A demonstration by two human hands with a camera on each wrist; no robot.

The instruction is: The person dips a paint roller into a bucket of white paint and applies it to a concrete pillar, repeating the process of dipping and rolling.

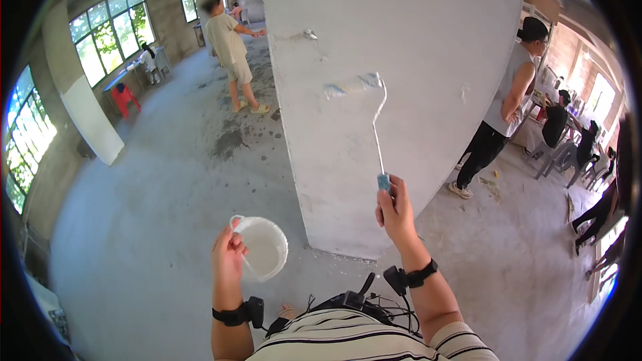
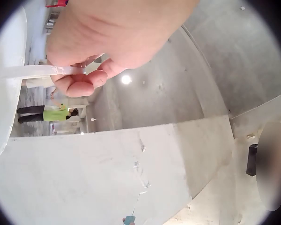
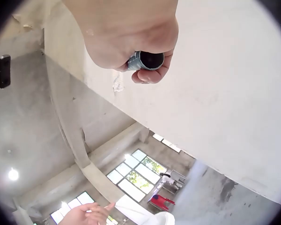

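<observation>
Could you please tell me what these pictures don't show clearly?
Rest of the bucket: left wrist view, past the left edge.
Roller sleeve: right wrist view, behind the right hand.
Roller handle, lower end: head view, in that hand.
Seated people, details: head view, too small.

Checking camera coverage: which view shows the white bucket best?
Head view: it looks down into the white bucket and shows it nearly whole. Left wrist shows a cropped side and the handle; right wrist, only a cropped part.
</observation>
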